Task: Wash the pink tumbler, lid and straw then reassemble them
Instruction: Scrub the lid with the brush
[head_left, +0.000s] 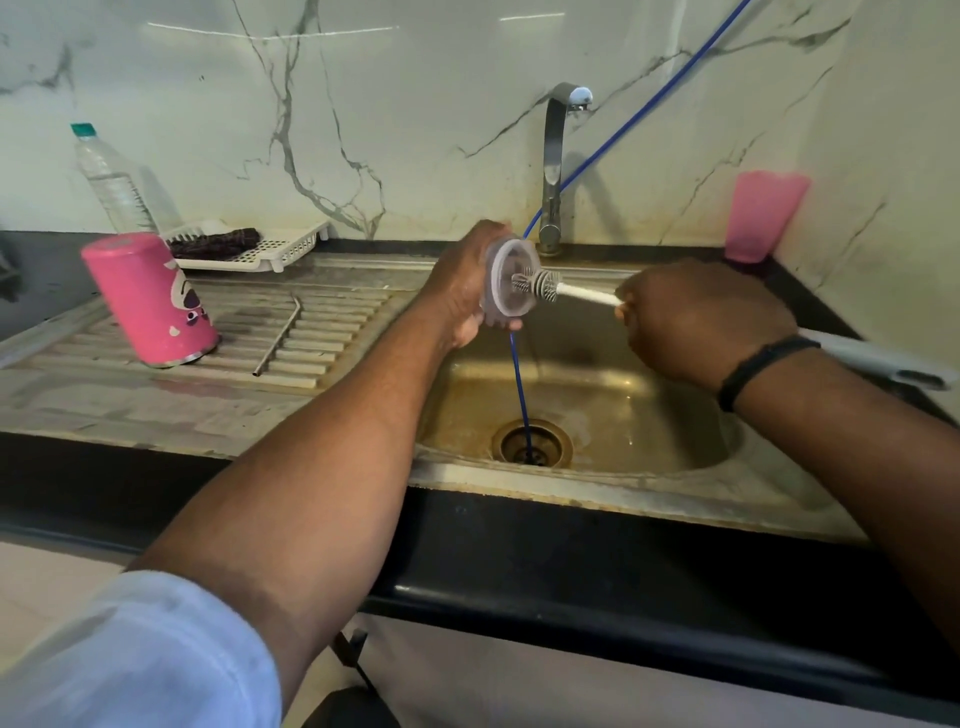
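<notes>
My left hand grips the clear round lid above the sink, its inner side turned to the right. My right hand holds the white handle of a bottle brush, whose grey bristles sit inside the lid. The pink tumbler stands upside down on the steel drainboard at the left. A metal straw with a bent end lies on the drainboard just right of the tumbler.
The steel sink basin lies below my hands, with a blue hose running into its drain. A tap stands behind. A pink cup sits at the back right, a water bottle and white rack at the back left.
</notes>
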